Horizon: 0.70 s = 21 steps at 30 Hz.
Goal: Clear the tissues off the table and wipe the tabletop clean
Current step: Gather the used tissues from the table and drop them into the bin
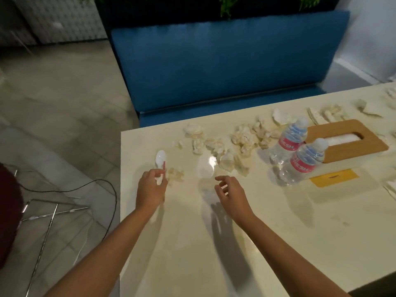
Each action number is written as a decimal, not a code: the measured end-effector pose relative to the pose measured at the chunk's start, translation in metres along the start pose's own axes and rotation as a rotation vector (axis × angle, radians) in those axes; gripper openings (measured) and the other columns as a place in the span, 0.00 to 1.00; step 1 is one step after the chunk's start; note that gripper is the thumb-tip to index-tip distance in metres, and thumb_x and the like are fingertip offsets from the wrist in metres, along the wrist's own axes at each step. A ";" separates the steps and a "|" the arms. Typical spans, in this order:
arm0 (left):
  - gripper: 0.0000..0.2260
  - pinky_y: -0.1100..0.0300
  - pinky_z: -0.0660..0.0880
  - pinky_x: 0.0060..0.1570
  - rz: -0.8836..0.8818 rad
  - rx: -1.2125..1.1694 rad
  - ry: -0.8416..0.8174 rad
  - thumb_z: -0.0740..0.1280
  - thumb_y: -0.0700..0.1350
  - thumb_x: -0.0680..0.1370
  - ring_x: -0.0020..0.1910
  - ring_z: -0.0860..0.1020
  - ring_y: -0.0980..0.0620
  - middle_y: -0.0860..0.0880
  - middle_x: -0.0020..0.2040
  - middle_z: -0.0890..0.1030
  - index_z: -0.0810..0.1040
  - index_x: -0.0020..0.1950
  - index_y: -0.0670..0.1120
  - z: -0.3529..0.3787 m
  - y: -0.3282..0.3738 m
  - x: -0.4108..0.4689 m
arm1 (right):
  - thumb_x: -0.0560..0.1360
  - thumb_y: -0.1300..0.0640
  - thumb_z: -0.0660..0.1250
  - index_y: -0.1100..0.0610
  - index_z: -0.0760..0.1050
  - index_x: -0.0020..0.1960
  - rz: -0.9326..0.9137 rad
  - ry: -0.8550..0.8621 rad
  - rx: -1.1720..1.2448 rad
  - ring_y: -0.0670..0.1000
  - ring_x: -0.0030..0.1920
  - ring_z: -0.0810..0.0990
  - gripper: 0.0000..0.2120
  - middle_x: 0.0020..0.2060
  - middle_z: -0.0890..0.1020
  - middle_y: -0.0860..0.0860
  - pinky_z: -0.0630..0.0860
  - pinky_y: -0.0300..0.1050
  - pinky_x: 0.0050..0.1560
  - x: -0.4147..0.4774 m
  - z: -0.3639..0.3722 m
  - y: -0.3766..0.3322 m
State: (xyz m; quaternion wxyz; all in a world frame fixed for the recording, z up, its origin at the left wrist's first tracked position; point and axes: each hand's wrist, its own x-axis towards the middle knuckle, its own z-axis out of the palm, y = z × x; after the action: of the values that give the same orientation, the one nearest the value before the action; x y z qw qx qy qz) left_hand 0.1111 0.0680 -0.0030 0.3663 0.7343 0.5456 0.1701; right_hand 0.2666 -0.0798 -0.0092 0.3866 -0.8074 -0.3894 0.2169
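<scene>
Tissue box (321, 130) holds white tissues (340, 139); two water bottles (287, 142); left hand (151, 187) pinches striped straw (164, 168), right hand (230, 194) loose-fingered, empty

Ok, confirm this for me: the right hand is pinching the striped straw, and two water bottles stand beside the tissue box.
Wrong hand. The head view shows the left hand pinching the striped straw; the right hand hovers open and holds nothing. Two water bottles do stand beside the tissue box.
</scene>
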 end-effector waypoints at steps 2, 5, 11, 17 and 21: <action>0.16 0.57 0.68 0.52 -0.064 0.042 0.002 0.66 0.41 0.76 0.57 0.73 0.44 0.44 0.59 0.74 0.72 0.63 0.42 -0.003 -0.010 0.010 | 0.79 0.58 0.59 0.57 0.72 0.62 -0.025 -0.037 -0.008 0.46 0.42 0.74 0.12 0.55 0.74 0.54 0.68 0.34 0.47 0.009 0.010 -0.007; 0.22 0.54 0.69 0.55 -0.113 0.108 -0.011 0.67 0.45 0.75 0.59 0.72 0.44 0.43 0.61 0.73 0.68 0.67 0.42 -0.002 -0.016 0.022 | 0.79 0.57 0.59 0.57 0.72 0.62 -0.058 -0.070 -0.021 0.46 0.42 0.73 0.13 0.55 0.73 0.54 0.70 0.36 0.49 0.022 0.020 -0.015; 0.22 0.51 0.72 0.52 -0.156 0.304 -0.090 0.69 0.51 0.73 0.58 0.73 0.43 0.43 0.59 0.72 0.71 0.63 0.42 0.011 -0.015 0.039 | 0.79 0.57 0.58 0.57 0.71 0.63 -0.105 -0.085 -0.046 0.46 0.43 0.74 0.13 0.55 0.73 0.54 0.70 0.36 0.48 0.049 0.029 -0.025; 0.15 0.55 0.71 0.41 -0.239 0.351 -0.143 0.67 0.49 0.76 0.50 0.78 0.42 0.41 0.52 0.78 0.73 0.56 0.39 0.013 -0.009 0.049 | 0.79 0.56 0.58 0.56 0.70 0.64 -0.118 -0.123 -0.086 0.48 0.47 0.75 0.14 0.57 0.72 0.52 0.71 0.39 0.49 0.072 0.038 -0.034; 0.13 0.57 0.71 0.39 -0.241 0.374 -0.182 0.66 0.47 0.76 0.49 0.79 0.42 0.41 0.52 0.79 0.76 0.55 0.39 0.010 -0.007 0.053 | 0.79 0.56 0.59 0.56 0.68 0.66 -0.139 -0.195 -0.142 0.51 0.53 0.75 0.16 0.60 0.71 0.53 0.71 0.43 0.53 0.083 0.059 -0.048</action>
State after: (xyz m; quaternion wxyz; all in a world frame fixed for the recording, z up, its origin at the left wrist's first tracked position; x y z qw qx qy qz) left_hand 0.1308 0.1143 -0.0225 0.2891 0.7311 0.6162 -0.0459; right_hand 0.2559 0.0324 -0.0114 0.3027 -0.7788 -0.4947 0.2389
